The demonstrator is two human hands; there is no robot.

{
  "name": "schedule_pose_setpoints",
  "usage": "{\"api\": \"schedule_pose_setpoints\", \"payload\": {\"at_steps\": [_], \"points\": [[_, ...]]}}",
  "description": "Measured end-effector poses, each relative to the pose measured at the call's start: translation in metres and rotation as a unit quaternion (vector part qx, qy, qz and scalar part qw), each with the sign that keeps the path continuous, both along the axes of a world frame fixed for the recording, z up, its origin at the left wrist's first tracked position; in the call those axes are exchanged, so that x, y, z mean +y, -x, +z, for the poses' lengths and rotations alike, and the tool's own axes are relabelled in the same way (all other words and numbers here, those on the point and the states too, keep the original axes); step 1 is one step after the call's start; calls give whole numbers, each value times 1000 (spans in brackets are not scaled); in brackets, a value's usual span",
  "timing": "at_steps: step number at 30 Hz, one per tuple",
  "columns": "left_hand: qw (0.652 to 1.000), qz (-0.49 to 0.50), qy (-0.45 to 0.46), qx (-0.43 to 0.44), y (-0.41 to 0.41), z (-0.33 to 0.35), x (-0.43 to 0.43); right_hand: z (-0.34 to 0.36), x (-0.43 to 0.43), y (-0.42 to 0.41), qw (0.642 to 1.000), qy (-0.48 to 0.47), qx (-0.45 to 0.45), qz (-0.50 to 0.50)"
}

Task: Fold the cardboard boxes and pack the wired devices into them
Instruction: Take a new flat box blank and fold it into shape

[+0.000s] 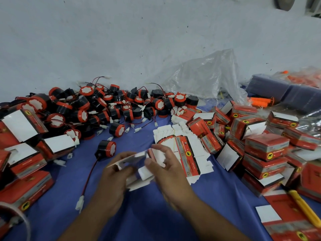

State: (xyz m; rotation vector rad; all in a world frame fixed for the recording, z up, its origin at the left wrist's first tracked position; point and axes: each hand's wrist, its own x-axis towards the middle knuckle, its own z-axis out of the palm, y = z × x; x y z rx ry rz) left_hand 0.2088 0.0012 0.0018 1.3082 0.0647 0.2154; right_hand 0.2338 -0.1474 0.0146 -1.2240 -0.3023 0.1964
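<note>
Both hands are working at the middle of the view, over a blue sheet (147, 214). The left hand (112, 173) is gripping one side of a half-folded cardboard box (145, 173), with its fingers curled round the white card. The right hand (166, 167) is pinching the other side of the box between thumb and fingers. The box is showing mostly its white inner face and is being held just above the sheet.

At ten o'clock from the hands, a single wired device (106, 148), black with a red rim, is lying on its side. Its red and black wire (88, 178) is running down toward seven o'clock and ending in a white connector (79, 202).

At eleven to twelve o'clock, a big pile of devices (104, 105) is lying against the pale wall (121, 40). At two o'clock, just beside the right hand, a stack of flat boxes (187, 153) is fanning out. Folded red boxes (265, 145) are piling up at three o'clock, and more opened boxes (22, 126) are sitting at nine o'clock. A yellow knife (302, 204) is lying at four o'clock, and a clear plastic bag (205, 75) is slumping at one o'clock.
</note>
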Motion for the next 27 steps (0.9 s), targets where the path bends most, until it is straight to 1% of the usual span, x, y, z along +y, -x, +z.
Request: {"api": "schedule_pose_setpoints", "payload": {"at_steps": [2, 4, 5, 6, 7, 9, 10, 11, 12, 13, 14, 15, 16, 17, 19, 20, 21, 23, 27], "points": [[999, 21, 38, 11, 2, 2, 0, -2, 2, 5, 998, 10, -40, 52], [996, 47, 72, 15, 4, 6, -2, -1, -1, 7, 993, 16, -62, 104], [996, 59, 70, 5, 4, 8, -4, 0, -3, 6, 991, 21, -71, 115], [997, 62, 44, -9, 5, 9, -6, 1, -5, 5, 991, 19, -74, 113], [998, 61, -8, -18, 5, 11, -9, 1, -5, 4, 993, 2, -67, 100], [990, 24, -131, -46, 9, 16, -16, 7, -5, 0, 995, -77, -8, 66], [979, -10, -192, -74, 12, 19, -17, 10, -7, -1, 990, -121, 24, 65], [959, -40, -262, -100, 15, 22, -17, 14, -9, -4, 984, -153, 51, 72], [927, -60, -353, -108, 17, 25, -15, 18, -13, -6, 978, -172, 74, 87], [883, -62, -454, -105, 17, 28, -11, 22, -18, -8, 973, -182, 93, 103], [830, -41, -548, -98, 18, 31, -5, 24, -23, -9, 969, -186, 107, 119], [785, -8, -611, -103, 18, 34, -1, 25, -26, -11, 966, -186, 121, 135], [768, 10, -628, -123, 19, 39, 2, 26, -28, -11, 963, -180, 133, 152], [782, 3, -605, -152, 19, 44, 4, 26, -29, -10, 959, -170, 144, 177], [824, -47, -526, -204, 19, 47, 5, 24, -26, -6, 949, -147, 144, 237], [833, -60, -504, -219, 19, 46, 5, 22, -24, -3, 947, -136, 138, 258], [837, -62, -494, -229, 18, 44, 5, 21, -22, -1, 946, -125, 134, 269], [832, -53, -495, -247, 18, 43, 5, 20, -20, 1, 945, -113, 139, 274], [833, -36, -482, -268, 18, 43, 4, 18, -21, 0, 946, -120, 133, 270]]}}
